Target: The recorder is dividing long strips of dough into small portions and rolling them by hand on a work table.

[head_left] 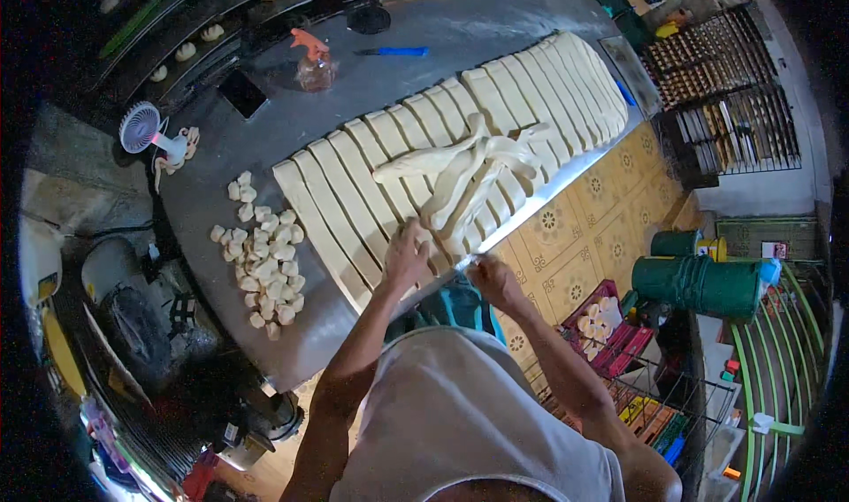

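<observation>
Head view, dough slab: the pale slab lies on the grey table beyond both hands, its long axis slanting from near left to far right.
Cut strips: they run crosswise to that axis, their near ends toward the person.
Loose strips: a tangled heap sits on top of the slab, ahead and slightly right of the left hand, and ahead of the right hand.
Nearer hand: the left, its fingertips on the slab's near part, just beside the lower end of the heap; the right is at the near edge of the table.
Left grip: fingers bent and reaching forward onto the dough; I cannot tell whether they pinch a strip.
Right grip: fingers drawn in narrowly; the glare there is strong, so whether they hold a dough end or something small is unclear.
Dough look: cream-coloured, smooth and matte; flat strips with dark gaps between many of them, the loose ones softly bent and crossing.
Dough lumps: small, rounded pieces lie in a cluster left of the slab, apart from both hands.
Blue knife: it lies beyond the slab, near the spray bottle.
</observation>
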`<move>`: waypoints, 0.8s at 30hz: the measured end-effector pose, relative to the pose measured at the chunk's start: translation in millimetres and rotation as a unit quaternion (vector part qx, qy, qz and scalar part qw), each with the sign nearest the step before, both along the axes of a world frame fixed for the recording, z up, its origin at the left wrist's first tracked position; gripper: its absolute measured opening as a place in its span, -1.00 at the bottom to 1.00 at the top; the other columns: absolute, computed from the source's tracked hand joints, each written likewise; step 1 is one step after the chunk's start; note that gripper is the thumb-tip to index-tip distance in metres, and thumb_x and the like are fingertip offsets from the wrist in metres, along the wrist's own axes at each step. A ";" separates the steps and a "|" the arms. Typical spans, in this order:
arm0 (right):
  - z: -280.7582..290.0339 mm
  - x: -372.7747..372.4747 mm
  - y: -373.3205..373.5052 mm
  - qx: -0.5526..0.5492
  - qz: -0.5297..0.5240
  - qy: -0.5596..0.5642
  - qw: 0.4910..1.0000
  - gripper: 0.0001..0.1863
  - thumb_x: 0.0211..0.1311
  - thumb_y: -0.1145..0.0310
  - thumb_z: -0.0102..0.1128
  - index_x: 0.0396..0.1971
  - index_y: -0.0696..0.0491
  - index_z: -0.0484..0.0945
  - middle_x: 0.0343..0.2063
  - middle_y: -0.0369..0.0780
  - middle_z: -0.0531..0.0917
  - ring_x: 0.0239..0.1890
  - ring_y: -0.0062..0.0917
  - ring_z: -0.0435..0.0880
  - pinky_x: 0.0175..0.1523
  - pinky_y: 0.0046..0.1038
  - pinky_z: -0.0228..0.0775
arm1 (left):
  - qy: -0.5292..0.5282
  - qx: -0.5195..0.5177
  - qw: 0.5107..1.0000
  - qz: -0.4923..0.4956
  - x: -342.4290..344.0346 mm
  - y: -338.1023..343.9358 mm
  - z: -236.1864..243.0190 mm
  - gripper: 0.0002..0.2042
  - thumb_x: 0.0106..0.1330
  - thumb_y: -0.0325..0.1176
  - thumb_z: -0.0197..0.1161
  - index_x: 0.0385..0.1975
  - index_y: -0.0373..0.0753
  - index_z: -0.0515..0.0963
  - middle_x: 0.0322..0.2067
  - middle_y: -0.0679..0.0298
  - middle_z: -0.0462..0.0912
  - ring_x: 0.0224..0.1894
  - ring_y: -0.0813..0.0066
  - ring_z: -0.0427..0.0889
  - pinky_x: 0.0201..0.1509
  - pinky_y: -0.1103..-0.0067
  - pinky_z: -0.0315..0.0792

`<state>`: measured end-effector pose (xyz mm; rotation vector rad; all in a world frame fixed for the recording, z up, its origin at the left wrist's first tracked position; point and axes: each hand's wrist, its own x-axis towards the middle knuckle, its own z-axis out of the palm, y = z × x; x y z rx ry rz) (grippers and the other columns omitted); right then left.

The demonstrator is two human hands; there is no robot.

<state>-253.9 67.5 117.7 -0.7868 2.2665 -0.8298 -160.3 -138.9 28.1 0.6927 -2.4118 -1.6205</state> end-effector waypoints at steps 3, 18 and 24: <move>0.0 -40.3 6.2 -0.019 -0.099 0.070 0.992 -0.83 0.19 0.43 0.28 -0.24 0.13 0.56 -0.45 -0.11 0.61 -0.42 -0.28 0.61 -0.30 -0.30 0.46 | -0.049 0.043 0.998 0.013 -16.4 -5.8 23.7 -0.31 0.20 -0.41 0.28 0.37 -0.17 0.21 -0.13 -0.05 0.56 -0.09 -0.02 0.59 0.00 0.20 0.51; -31.6 -275.9 -11.6 -0.057 0.058 0.271 0.959 -0.53 0.03 0.43 0.36 -0.04 0.13 0.41 -0.17 -0.03 0.55 -0.07 -0.04 0.51 0.00 -0.06 0.36 | -0.077 -0.058 0.995 0.032 -67.0 11.0 50.7 -0.45 0.08 -0.61 0.29 0.16 -0.15 0.50 -0.09 0.06 0.52 -0.18 0.17 0.65 -0.10 0.34 0.61; -38.8 -272.6 -19.2 -0.102 0.023 0.271 0.957 -0.52 0.00 0.45 0.40 -0.05 0.15 0.43 -0.17 -0.05 0.56 -0.05 -0.08 0.51 0.06 -0.10 0.37 | -0.172 0.074 0.978 0.093 -66.5 -9.2 15.0 -0.73 0.34 -0.42 0.26 0.02 -0.25 0.56 -0.10 0.12 0.55 -0.17 0.47 0.62 -0.10 0.55 0.63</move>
